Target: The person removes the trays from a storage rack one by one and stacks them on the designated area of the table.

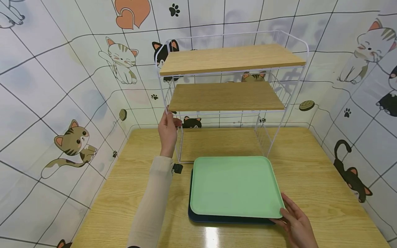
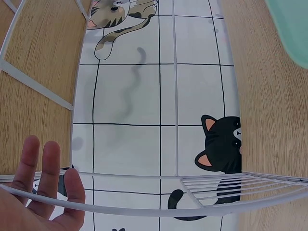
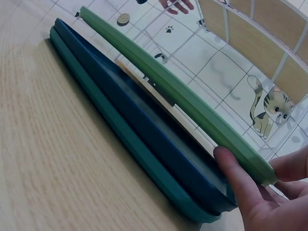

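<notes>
A white wire rack with wooden shelves stands at the back of the table. My left hand holds its left front post, just below the left corner of the middle shelf. Fingers of that hand reach past the white rail in the left wrist view. At the front right corner of a light green tray, my right hand grips the rim between thumb and fingers. The right wrist view shows this tray raised over a navy blue tray, which lies on a dark green tray.
The rack has a wooden top shelf with a wire guard around its back. Beneath it all is a wood-grain table. Walls with printed cats and grid lines close in the back and both sides.
</notes>
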The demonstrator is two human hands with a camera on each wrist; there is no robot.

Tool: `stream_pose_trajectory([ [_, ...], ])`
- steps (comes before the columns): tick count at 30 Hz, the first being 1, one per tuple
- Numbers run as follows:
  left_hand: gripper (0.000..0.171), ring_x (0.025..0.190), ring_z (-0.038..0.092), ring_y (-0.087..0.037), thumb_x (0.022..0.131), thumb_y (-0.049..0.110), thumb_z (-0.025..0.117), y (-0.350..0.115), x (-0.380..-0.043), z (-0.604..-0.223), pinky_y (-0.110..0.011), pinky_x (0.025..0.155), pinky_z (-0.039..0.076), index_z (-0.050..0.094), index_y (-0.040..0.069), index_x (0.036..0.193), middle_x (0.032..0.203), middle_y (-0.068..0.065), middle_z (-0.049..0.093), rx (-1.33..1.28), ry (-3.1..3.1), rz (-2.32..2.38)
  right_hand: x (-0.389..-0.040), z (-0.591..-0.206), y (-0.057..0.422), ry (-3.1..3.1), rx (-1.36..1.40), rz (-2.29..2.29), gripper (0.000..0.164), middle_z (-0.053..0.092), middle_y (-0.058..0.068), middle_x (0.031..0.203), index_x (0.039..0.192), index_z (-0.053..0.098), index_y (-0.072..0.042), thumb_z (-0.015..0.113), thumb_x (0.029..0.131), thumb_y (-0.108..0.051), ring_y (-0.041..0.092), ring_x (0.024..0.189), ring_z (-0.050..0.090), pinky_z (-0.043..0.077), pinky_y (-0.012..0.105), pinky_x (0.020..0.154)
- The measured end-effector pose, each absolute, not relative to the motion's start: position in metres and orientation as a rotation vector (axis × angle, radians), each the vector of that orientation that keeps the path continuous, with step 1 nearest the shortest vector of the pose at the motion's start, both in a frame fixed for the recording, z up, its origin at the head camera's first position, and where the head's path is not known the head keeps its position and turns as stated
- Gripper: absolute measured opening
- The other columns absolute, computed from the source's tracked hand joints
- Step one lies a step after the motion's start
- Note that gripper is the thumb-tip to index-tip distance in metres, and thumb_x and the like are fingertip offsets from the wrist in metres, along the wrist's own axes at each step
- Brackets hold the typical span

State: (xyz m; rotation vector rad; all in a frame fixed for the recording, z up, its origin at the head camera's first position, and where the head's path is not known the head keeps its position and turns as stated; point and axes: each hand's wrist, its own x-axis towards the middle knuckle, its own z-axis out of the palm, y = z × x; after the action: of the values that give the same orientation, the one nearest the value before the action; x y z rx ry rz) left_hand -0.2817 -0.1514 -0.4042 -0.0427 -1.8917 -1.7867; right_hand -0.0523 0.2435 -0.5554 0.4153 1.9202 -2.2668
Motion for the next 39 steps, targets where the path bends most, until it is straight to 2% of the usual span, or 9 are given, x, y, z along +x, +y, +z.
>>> stream_pose_trajectory([
  [4, 0.046, 0.076, 0.067, -0.021, 0.112, 0.043, 0.039, -0.152, -0.282, -0.406, -0.025, 0.066, 0.048, 0.048, 0.025, 0.154, 0.086, -0.010, 0.070, -0.043, -1.890, -1.789, -0.053, -0.557, 0.243, 1.910, 0.447, -2.235, 0.063, 0.006, 0.021, 0.169, 0.165, 0.010, -0.006, 0.042, 0.110, -0.007, -0.006, 0.103, 0.064, 0.060, 0.034, 0.087],
  [7, 0.049, 0.079, 0.067, -0.031, 0.111, 0.044, 0.039, -0.152, -0.282, -0.406, -0.025, 0.067, 0.049, 0.047, 0.023, 0.155, 0.086, -0.011, 0.070, -0.051, -1.879, -1.792, -0.053, -0.559, 0.244, 1.899, 0.464, -2.224, 0.063, 0.004, 0.023, 0.169, 0.165, 0.009, -0.007, 0.040, 0.110, -0.006, -0.008, 0.102, 0.063, 0.059, 0.034, 0.088],
  [10, 0.052, 0.081, 0.066, -0.039, 0.111, 0.043, 0.040, -0.151, -0.283, -0.406, -0.026, 0.069, 0.051, 0.046, 0.018, 0.156, 0.084, -0.010, 0.069, -0.067, -1.865, -1.790, -0.053, -0.560, 0.245, 1.893, 0.461, -2.229, 0.063, 0.003, 0.023, 0.169, 0.165, 0.009, -0.007, 0.041, 0.110, -0.007, -0.007, 0.102, 0.063, 0.059, 0.034, 0.089],
  [15, 0.053, 0.078, 0.067, -0.034, 0.111, 0.042, 0.040, -0.151, -0.285, -0.406, -0.026, 0.070, 0.052, 0.046, 0.014, 0.156, 0.081, -0.006, 0.068, -0.080, -1.854, -1.783, -0.053, -0.560, 0.244, 1.896, 0.439, -2.236, 0.063, 0.002, 0.025, 0.168, 0.164, 0.009, -0.005, 0.042, 0.111, -0.008, -0.007, 0.103, 0.063, 0.059, 0.033, 0.087],
  [16, 0.052, 0.079, 0.067, -0.036, 0.111, 0.042, 0.040, -0.151, -0.285, -0.406, -0.026, 0.070, 0.052, 0.046, 0.015, 0.155, 0.081, -0.006, 0.068, -0.081, -1.850, -1.789, -0.052, -0.560, 0.244, 1.900, 0.433, -2.237, 0.063, 0.004, 0.022, 0.169, 0.164, 0.009, -0.005, 0.042, 0.111, -0.008, -0.007, 0.103, 0.063, 0.059, 0.033, 0.087],
  [19, 0.053, 0.080, 0.066, -0.040, 0.112, 0.042, 0.040, -0.151, -0.285, -0.407, -0.026, 0.070, 0.053, 0.046, 0.013, 0.156, 0.081, -0.009, 0.069, -0.089, -1.844, -1.793, -0.051, -0.562, 0.245, 1.916, 0.397, -2.255, 0.065, 0.042, -0.006, 0.156, 0.164, 0.010, -0.002, 0.045, 0.110, -0.008, -0.005, 0.103, 0.065, 0.060, 0.034, 0.084],
  [22, 0.051, 0.083, 0.065, -0.045, 0.112, 0.040, 0.039, -0.151, -0.285, -0.407, -0.027, 0.071, 0.053, 0.045, 0.014, 0.156, 0.084, -0.015, 0.069, -0.095, -1.841, -1.796, -0.051, -0.562, 0.244, 1.928, 0.386, -2.256, 0.065, 0.046, -0.016, 0.146, 0.163, 0.011, -0.001, 0.046, 0.110, -0.010, -0.004, 0.103, 0.065, 0.060, 0.034, 0.084],
  [27, 0.049, 0.082, 0.065, -0.039, 0.112, 0.041, 0.039, -0.151, -0.284, -0.407, -0.027, 0.073, 0.052, 0.045, 0.019, 0.155, 0.091, -0.027, 0.068, -0.095, -1.852, -1.799, -0.052, -0.556, 0.242, 1.952, 0.423, -2.180, 0.062, 0.009, 0.024, 0.168, 0.164, 0.008, -0.004, 0.040, 0.111, -0.006, -0.009, 0.100, 0.063, 0.060, 0.033, 0.086],
  [39, 0.048, 0.088, 0.063, -0.052, 0.112, 0.041, 0.039, -0.151, -0.285, -0.407, -0.028, 0.073, 0.053, 0.047, 0.021, 0.155, 0.084, -0.015, 0.069, -0.081, -1.846, -1.802, -0.054, -0.545, 0.239, 2.069, 0.516, -1.970, 0.063, 0.018, 0.023, 0.168, 0.165, 0.014, -0.006, 0.042, 0.109, -0.005, -0.012, 0.101, 0.059, 0.058, 0.028, 0.087],
])
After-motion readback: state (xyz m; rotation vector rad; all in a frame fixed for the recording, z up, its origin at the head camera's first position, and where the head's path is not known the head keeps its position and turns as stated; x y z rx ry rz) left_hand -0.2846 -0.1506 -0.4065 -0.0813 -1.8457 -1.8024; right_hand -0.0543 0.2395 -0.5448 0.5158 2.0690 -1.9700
